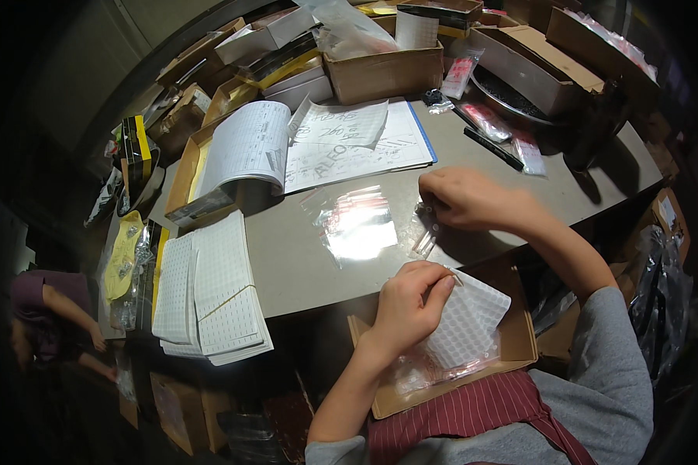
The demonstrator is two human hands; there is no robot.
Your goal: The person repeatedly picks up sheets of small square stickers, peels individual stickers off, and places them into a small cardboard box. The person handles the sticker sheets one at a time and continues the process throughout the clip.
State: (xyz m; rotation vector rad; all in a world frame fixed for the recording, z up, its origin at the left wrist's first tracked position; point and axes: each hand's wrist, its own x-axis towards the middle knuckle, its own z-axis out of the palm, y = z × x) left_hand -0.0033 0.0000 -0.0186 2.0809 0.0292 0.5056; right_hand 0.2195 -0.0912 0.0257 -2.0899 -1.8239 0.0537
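My left hand is closed, with thumb and forefinger pressed together over the cardboard box at my lap. A thin, small item shows at its fingertips, too small to name. Beneath it a white sheet of small round stickers lies in the open box, on top of clear plastic bags. Over the table's near edge my right hand is curled shut and slightly blurred; its fingertips are hidden from view. Small clear pieces lie just below its fingers. Left of them rests a stack of clear zip bags.
A notebook and a clipboard with papers lie farther back. Banded sticker sheets overhang the left edge. A black marker, a bowl of black bits and cardboard boxes line the back. Another person is at far left.
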